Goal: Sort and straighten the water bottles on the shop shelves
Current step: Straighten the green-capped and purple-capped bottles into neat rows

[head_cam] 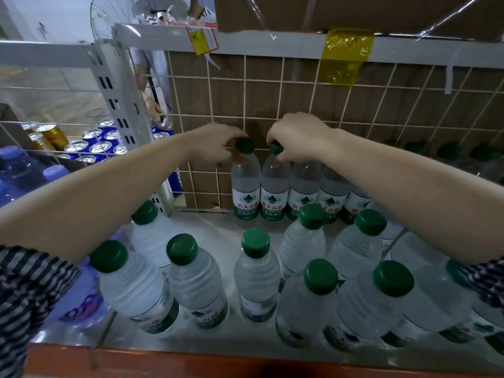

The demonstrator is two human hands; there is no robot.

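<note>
Step in hand, by judgement: squaring up back row along grid (300, 99).

Left hand (218, 148): fingers curled, pinching cap (244, 145) of end bottle (245, 192). Right hand (297, 137): closed from above over cap of next bottle (275, 195). Nothing else held.

Both bottles upright, hard against grid, touching side by side, at left end of a labelled row running rightward along grid.

Out from grid, toward camera: loose bottles (256, 274) standing on shelf (215, 230), unevenly spaced, not in lines, well apart from back row.

Next move, as judged: seat the pair flush to grid, labels forward, let go, then draw loose bottles back toward grid into rows.

Calls for lifting forearms clear of nearer caps, since both arms reach over them; risk of tipping one.
</note>
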